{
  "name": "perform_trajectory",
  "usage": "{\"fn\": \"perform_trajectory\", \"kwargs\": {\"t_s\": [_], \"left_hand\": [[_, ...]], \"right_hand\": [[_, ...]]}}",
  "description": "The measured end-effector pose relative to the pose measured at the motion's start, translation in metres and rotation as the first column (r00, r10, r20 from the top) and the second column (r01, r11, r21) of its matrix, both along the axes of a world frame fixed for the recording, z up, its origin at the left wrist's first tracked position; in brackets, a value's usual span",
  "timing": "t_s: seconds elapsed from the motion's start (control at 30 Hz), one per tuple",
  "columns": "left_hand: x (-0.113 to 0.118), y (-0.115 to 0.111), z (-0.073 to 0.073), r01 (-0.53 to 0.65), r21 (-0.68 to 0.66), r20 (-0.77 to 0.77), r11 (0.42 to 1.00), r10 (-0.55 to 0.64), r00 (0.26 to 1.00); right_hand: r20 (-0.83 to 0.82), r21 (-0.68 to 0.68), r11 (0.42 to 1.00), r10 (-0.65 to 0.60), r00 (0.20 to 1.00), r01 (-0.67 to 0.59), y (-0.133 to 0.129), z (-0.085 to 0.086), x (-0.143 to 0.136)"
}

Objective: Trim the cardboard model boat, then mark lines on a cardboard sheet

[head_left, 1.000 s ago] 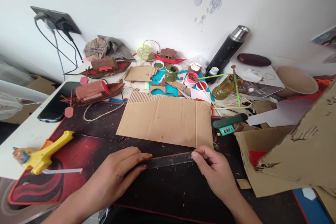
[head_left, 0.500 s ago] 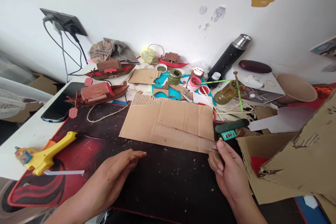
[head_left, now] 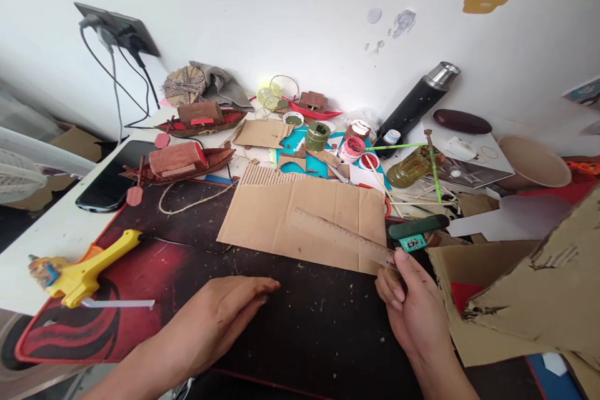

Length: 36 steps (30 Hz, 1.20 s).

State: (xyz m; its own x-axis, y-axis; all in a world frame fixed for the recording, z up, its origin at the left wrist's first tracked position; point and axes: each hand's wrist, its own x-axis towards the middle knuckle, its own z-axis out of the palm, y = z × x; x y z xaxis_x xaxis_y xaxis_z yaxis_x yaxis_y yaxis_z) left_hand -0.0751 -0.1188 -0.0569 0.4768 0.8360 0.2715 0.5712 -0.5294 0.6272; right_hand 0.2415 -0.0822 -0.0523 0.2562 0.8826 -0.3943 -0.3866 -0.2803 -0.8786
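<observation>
1. Right-hand grip [head_left: 417, 309] pinches the near right end of a clear ruler [head_left: 344, 234] between thumb and fingers.
2. From there the ruler slants far and left over a cardboard sheet [head_left: 262, 219]; whether it lies flat on it, I can't tell.
3. Left-hand grip [head_left: 218, 315] is empty, fingers stretched toward the right, over the dark mat [head_left: 323, 337] on the near side of the sheet.
4. Over on the left, a yellow glue gun [head_left: 100, 267] lies on the mat, a white stick poking out.
5. Beyond it sits a reddish-brown model boat [head_left: 180, 162], beside a phone [head_left: 110, 187].
6. On the far part of the counter [head_left: 30, 256] stand a green paint jar [head_left: 317, 137] and a pink one [head_left: 350, 150], left of a leaning black flask [head_left: 415, 106].
</observation>
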Motion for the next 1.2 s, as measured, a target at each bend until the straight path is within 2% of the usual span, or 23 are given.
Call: {"fn": "perform_trajectory", "kwargs": {"t_s": [0.13,0.23,0.33,0.4,0.5,0.57,0.67,0.8,0.97,1.07,1.13,1.2], "left_hand": [[0.001,0.004,-0.004,0.053,0.028,0.014,0.998,-0.053,0.998],[-0.005,0.007,-0.004,0.01,0.032,0.0,0.999,-0.01,1.0],[-0.013,0.01,0.001,-0.069,0.062,-0.04,0.996,0.071,0.997],[-0.017,0.012,0.005,-0.144,0.152,-0.043,0.978,0.152,0.987],[-0.018,0.014,0.008,-0.281,0.296,-0.027,0.913,0.302,0.953],[-0.016,0.016,0.008,-0.32,0.351,-0.05,0.88,0.359,0.932],[-0.01,0.022,0.007,-0.281,0.42,-0.13,0.863,0.363,0.923],[-0.006,0.031,0.009,-0.193,0.503,-0.244,0.842,0.353,0.903],[-0.008,0.043,0.012,-0.168,0.549,-0.285,0.818,0.373,0.883],[-0.007,0.049,0.008,-0.181,0.557,-0.296,0.81,0.398,0.868],[-0.005,0.051,0.002,-0.188,0.533,-0.325,0.825,0.405,0.855],[-0.003,0.052,-0.004,-0.189,0.506,-0.357,0.841,0.404,0.843]], "right_hand": [[0.051,-0.005,0.999,0.036,0.998,-0.036,-0.002,0.002,-0.003],[0.117,-0.008,0.996,0.086,0.989,-0.085,-0.004,0.004,-0.007],[0.15,-0.008,0.992,0.125,0.981,-0.126,-0.004,0.005,-0.013],[0.159,-0.001,0.99,0.141,0.977,-0.142,-0.002,0.005,-0.016],[0.173,0.007,0.985,0.166,0.971,-0.17,0.003,0.002,-0.019],[0.184,0.008,0.979,0.201,0.962,-0.206,0.005,0.0,-0.021],[0.207,0.019,0.964,0.256,0.944,-0.265,0.009,0.001,-0.026],[0.25,0.03,0.941,0.319,0.914,-0.337,0.018,0.011,-0.035],[0.33,-0.01,0.874,0.462,0.823,-0.486,0.033,0.023,-0.05],[0.378,-0.021,0.855,0.487,0.787,-0.518,0.044,0.024,-0.058],[0.431,-0.027,0.843,0.494,0.755,-0.537,0.052,0.022,-0.061],[0.544,-0.034,0.829,0.484,0.685,-0.559,0.058,0.02,-0.06]]}}
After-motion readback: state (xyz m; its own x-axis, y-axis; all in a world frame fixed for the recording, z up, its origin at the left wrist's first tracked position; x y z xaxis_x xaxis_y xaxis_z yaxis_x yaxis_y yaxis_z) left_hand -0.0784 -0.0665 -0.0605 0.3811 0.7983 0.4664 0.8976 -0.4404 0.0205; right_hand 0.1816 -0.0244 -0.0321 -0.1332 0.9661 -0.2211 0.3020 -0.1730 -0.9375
